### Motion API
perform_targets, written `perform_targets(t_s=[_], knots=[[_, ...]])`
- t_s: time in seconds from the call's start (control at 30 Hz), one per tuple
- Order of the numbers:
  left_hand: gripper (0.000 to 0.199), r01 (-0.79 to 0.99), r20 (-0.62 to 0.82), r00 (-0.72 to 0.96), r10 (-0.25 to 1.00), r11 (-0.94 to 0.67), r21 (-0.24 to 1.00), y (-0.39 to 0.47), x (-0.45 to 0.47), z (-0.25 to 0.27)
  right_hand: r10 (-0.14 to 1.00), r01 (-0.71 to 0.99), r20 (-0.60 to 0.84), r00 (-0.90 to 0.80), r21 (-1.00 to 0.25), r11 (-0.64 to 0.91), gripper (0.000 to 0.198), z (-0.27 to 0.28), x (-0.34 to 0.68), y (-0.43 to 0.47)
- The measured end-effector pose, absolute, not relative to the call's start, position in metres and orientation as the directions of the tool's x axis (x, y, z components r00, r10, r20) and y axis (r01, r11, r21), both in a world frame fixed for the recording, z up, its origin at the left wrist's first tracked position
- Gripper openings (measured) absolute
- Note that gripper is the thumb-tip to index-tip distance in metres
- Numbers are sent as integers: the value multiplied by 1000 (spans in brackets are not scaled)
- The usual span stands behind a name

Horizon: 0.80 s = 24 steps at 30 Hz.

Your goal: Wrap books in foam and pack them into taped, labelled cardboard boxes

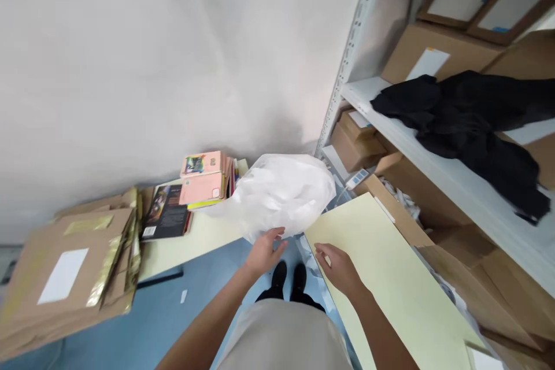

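Note:
A large white translucent plastic bag (pixel 286 188) lies crumpled on the far corner, between the two pale yellow tabletops. At its near edge is my left hand (pixel 263 251), thumb and fingers apart; I cannot tell whether the fingertips touch the plastic. My right hand (pixel 340 269) hovers by the edge of the right tabletop (pixel 390 266), its fingers loosely bent with nothing between them. Left of the bag stands a stack of pink-covered books (pixel 202 179), and a dark book (pixel 163 211) lies beside it.
Flattened cardboard boxes (pixel 97 254) are piled at the left. A white metal shelf (pixel 433 156) runs along the right, with black cloth (pixel 468 115) on it and an open carton (pixel 427 217) below. A white power strip (pixel 356 178) sits behind the right tabletop. The floor (pixel 203 300) is blue.

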<state>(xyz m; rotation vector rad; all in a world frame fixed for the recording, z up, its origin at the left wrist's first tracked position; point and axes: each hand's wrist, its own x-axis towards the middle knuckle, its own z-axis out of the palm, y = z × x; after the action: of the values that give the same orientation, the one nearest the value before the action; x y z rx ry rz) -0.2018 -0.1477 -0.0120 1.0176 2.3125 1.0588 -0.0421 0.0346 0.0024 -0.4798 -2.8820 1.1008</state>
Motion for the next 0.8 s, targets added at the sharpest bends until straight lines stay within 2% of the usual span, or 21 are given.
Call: perform_targets(t_s=[0.13,0.23,0.37,0.43,0.57,0.67,0.8], knots=[[34,410,1,-786,618,520,749,-169,-201,1,156,120,-9,-988,-681,722,32,-4,-76,36],[31,333,44,-893,449,590,735,-193,-209,13,68,-5,73,-995,-715,699,29,8,-110,27],[32,215,137,-976,169,648,731,-238,-234,25,42,-136,198,-979,-796,590,27,44,-159,-7],[35,178,161,-983,87,656,733,-263,-250,25,20,-209,257,-966,-826,523,26,59,-181,-39],[36,188,192,-979,68,666,722,-307,-287,14,-144,-355,325,-934,-814,461,36,61,-221,-119],[35,197,173,-980,102,648,736,-330,-321,0,-244,-381,293,-924,-735,561,53,35,-257,-173],[37,174,80,-980,182,589,789,-350,-368,-22,-180,-243,166,-970,-588,772,64,-4,-313,-215]])
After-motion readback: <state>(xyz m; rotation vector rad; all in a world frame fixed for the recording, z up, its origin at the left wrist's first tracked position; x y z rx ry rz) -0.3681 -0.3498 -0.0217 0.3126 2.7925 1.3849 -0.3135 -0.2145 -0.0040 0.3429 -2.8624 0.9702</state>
